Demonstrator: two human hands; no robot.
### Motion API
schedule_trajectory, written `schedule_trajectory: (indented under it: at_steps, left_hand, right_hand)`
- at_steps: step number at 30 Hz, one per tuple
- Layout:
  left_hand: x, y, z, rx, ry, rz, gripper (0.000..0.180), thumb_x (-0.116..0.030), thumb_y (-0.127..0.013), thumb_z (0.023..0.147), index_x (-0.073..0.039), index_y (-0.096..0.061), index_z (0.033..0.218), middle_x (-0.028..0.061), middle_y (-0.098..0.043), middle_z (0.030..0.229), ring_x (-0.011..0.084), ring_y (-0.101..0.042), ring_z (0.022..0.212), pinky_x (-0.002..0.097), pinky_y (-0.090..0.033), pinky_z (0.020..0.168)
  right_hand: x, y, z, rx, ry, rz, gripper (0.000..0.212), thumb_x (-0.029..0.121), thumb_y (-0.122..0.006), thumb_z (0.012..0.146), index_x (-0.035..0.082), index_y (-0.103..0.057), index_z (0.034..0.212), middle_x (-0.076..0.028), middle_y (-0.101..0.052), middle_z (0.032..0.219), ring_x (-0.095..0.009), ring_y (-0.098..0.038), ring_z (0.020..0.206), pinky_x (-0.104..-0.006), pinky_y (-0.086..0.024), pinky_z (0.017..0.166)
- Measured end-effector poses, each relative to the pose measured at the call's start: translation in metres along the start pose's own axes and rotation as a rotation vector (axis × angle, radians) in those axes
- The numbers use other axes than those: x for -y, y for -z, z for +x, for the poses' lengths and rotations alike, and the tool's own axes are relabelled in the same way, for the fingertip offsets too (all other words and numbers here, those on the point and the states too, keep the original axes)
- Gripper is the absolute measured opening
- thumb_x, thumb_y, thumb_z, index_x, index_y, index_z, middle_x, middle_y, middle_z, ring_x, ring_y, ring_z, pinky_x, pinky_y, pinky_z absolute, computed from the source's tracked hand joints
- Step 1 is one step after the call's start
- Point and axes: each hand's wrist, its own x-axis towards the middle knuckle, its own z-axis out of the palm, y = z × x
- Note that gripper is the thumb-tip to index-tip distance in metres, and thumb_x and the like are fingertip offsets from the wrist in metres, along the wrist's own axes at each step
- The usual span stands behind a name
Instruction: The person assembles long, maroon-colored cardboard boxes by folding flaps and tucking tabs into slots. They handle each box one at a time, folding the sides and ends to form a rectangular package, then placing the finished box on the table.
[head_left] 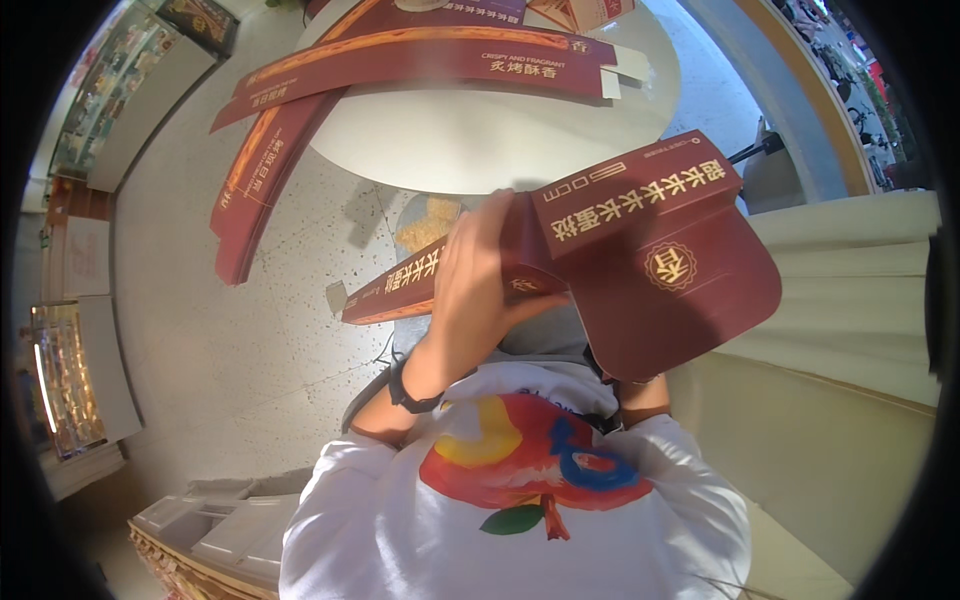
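Note:
A long maroon cardboard box [660,285] with gold lettering lies across my body, tilted up toward the right. Its wide end spreads into a rounded flap on the right, while the narrow part reaches out to the left. Wrapped over the middle of the box, near a fold, is my left hand [475,265], closed on it, with a dark band at the wrist. Of my right arm only the forearm [645,400] shows below the flap; the hand and its fingers are hidden behind the cardboard.
A round white table [430,150] stands ahead, bearing long flattened maroon boxes [430,65] that overhang its left side. Below its edge a tan fluffy object [428,225] shows beside a grey seat. Cream panels [850,270] rise at the right; lit display cases [70,380] line the left.

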Motion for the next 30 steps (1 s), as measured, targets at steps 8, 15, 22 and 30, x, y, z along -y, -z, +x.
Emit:
schedule_trajectory:
  at_steps: [8, 15, 22, 30]
  left_hand:
    - [0.029, 0.024, 0.007, 0.211, -0.045, -0.322, 0.099, -0.022, -0.089, 0.065, -0.004, -0.032, 0.144, 0.0185, -0.045, 0.136, 0.0327, -0.05, 0.122, 0.0406, -0.043, 0.1]
    - [0.028, 0.028, 0.009, 0.198, 0.02, -0.398, 0.109, -0.028, -0.094, 0.055, -0.007, -0.035, 0.145, 0.0159, -0.058, 0.122, 0.0294, -0.058, 0.112, 0.0386, -0.047, 0.096]
    - [0.028, 0.028, 0.011, 0.183, -0.002, -0.367, 0.102, -0.026, -0.094, 0.054, -0.006, -0.042, 0.14, 0.0148, -0.058, 0.123, 0.0294, -0.058, 0.113, 0.0383, -0.046, 0.098]
    - [0.039, 0.017, 0.025, 0.249, 0.071, -0.466, 0.085, -0.01, -0.087, 0.051, -0.005, -0.05, 0.127, 0.0104, -0.059, 0.118, 0.0244, -0.058, 0.11, 0.0343, -0.045, 0.096]
  right_hand:
    - [0.003, -0.009, 0.006, 0.025, 0.004, -0.067, 0.096, 0.02, -0.09, 0.058, 0.003, -0.036, 0.136, -0.015, -0.053, 0.131, -0.028, -0.051, 0.121, -0.0383, -0.041, 0.101]
    - [0.002, -0.009, 0.004, 0.027, 0.011, -0.095, 0.1, 0.021, -0.09, 0.058, 0.003, -0.034, 0.138, -0.016, -0.051, 0.132, -0.029, -0.05, 0.123, -0.0387, -0.04, 0.102]
    - [0.003, -0.012, 0.003, 0.046, 0.013, -0.097, 0.103, 0.023, -0.09, 0.058, 0.003, -0.031, 0.14, -0.017, -0.05, 0.133, -0.03, -0.049, 0.124, -0.0392, -0.04, 0.103]
    - [0.006, -0.009, 0.004, 0.035, 0.018, -0.105, 0.107, 0.025, -0.091, 0.058, 0.003, -0.028, 0.142, -0.017, -0.049, 0.135, -0.03, -0.047, 0.126, -0.0398, -0.039, 0.104]
